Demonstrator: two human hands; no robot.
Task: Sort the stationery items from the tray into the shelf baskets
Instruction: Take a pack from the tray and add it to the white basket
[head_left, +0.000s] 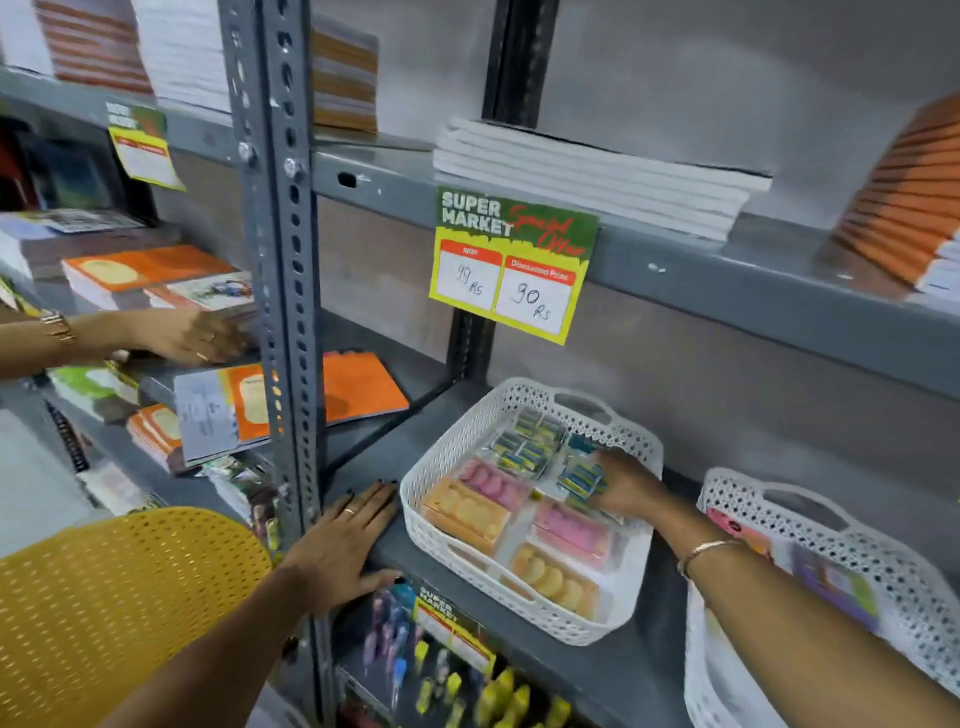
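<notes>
Yellow tray (119, 597) is seen nearest, lower left. Left hand (340, 540) is laid flat, fingers spread, on the shelf edge (410, 564) (nothing held). Right hand (626, 486) is pressed onto blue-yellow packets (579, 480) inside the white basket (441, 467), grip unclear

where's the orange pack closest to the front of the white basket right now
In the head view, the orange pack lies in the front right part of the white basket, on the lower shelf right of centre, just in front of a pink pack.
</notes>
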